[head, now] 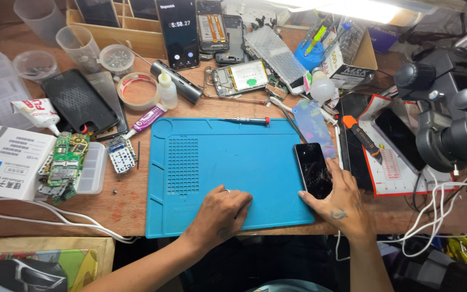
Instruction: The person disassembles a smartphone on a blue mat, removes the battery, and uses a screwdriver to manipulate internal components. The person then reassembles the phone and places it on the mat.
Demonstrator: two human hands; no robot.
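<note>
I am seated at a cluttered wooden workbench [131, 203], looking down at a blue silicone repair mat [228, 167] in front of me. My right hand [337, 201] is spread open, fingertips resting on the lower end of a black smartphone with a cracked screen [313, 168]; the phone lies face up on the mat's right edge, and I am touching it, not gripping it. My left hand [221, 212] rests palm down on the mat's lower middle, fingers loosely curled under, holding nothing; a ring shows on one finger. Both forearms come up from the bottom of the view, angled slightly inward. I judge this to be the very start of work on the phone: it is only being positioned, with no tool in hand. A next move would call for steadying the phone flat and fetching a tool, and the red-tipped screwdriver [244, 120] lies at the mat's top edge, well apart from both hands. To the right stands a black microscope [449, 116]; to the left a green circuit board [66, 159] lies on a clear plastic tray [94, 172].
</note>
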